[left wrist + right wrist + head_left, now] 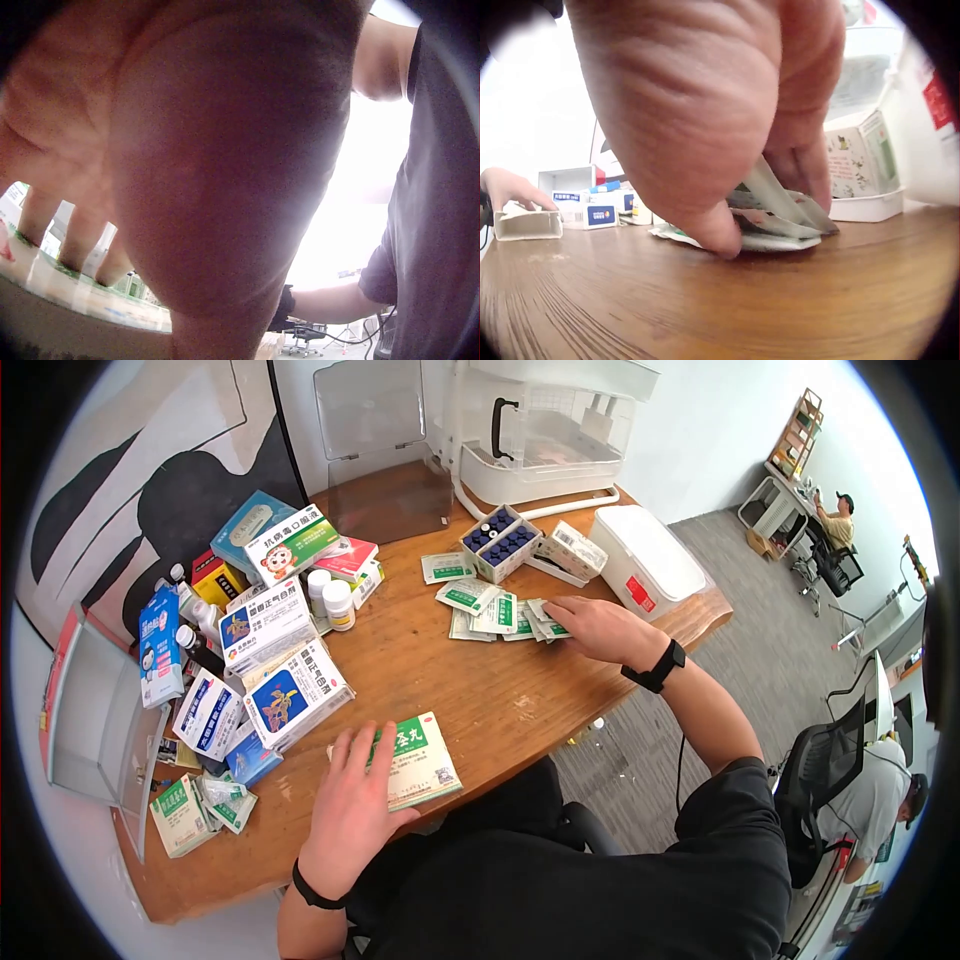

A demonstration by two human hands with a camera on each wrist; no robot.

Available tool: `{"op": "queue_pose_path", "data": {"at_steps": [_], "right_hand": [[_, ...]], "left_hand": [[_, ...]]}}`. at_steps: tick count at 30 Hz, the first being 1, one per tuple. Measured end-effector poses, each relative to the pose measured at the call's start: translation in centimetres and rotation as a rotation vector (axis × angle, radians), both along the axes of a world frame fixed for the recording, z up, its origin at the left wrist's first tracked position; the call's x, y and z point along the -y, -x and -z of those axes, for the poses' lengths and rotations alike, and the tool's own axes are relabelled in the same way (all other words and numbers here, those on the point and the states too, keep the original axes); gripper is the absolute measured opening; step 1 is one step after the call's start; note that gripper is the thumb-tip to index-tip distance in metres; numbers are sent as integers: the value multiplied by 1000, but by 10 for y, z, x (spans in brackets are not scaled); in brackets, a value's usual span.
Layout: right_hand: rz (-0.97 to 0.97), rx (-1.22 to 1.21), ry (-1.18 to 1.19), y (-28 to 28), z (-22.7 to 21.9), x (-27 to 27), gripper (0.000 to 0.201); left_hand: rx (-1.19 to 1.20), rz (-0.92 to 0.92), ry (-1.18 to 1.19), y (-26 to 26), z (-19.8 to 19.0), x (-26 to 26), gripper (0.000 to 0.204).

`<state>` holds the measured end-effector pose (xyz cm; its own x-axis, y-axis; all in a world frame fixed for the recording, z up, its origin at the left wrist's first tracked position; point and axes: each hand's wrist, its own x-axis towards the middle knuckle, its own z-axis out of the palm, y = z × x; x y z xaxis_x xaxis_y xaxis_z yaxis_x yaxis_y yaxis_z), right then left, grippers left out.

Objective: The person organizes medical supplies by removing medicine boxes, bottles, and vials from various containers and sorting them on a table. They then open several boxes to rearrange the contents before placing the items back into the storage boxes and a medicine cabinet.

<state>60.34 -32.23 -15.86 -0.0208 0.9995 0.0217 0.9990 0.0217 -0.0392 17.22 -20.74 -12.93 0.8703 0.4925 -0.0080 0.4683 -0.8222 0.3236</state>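
In the head view my left hand rests on a flat green-and-white medicine box near the table's front edge, fingers extended over its left side. The right wrist view shows that box's open end facing the camera. Further right, my right hand pinches several medicine sachets between thumb and fingers, low over the tabletop. More green-and-white sachets lie spread to the left of it. Behind them stands an open carton of dark-capped vials.
A white lidded tub stands beside my right hand, with a small carton next to it. Medicine boxes and white bottles crowd the left side. A clear plastic case stands at the back. Two people sit in the background.
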Motion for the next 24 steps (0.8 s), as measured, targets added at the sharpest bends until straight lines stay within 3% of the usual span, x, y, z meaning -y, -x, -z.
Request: {"op": "queue_pose_path", "data": {"at_steps": [9, 12, 15, 17, 18, 20, 21, 24], "right_hand": [[88, -4, -80, -9, 5, -11, 53], [210, -53, -169, -9, 6, -11, 39], [271, -277, -338, 5, -7, -4, 42], [466, -592, -324, 28, -26, 5, 32], [324, -532, -325, 36, -15, 14, 29], [384, -421, -266, 35, 3, 17, 31], [389, -406, -307, 38, 7, 16, 32], [397, -493, -289, 47, -2, 17, 32]], "left_hand": [[-1, 10, -20, 0, 0, -1, 112], [10, 20, -29, 1, -1, -2, 112], [8, 22, -26, 3, 1, -2, 112], [70, 42, -38, 4, 5, -4, 116], [61, 36, -36, 4, 4, -2, 116], [339, -52, 93, -1, 0, 4, 118], [320, -69, 88, 1, 1, 4, 118], [561, 23, 144, 4, 9, -1, 121]]}}
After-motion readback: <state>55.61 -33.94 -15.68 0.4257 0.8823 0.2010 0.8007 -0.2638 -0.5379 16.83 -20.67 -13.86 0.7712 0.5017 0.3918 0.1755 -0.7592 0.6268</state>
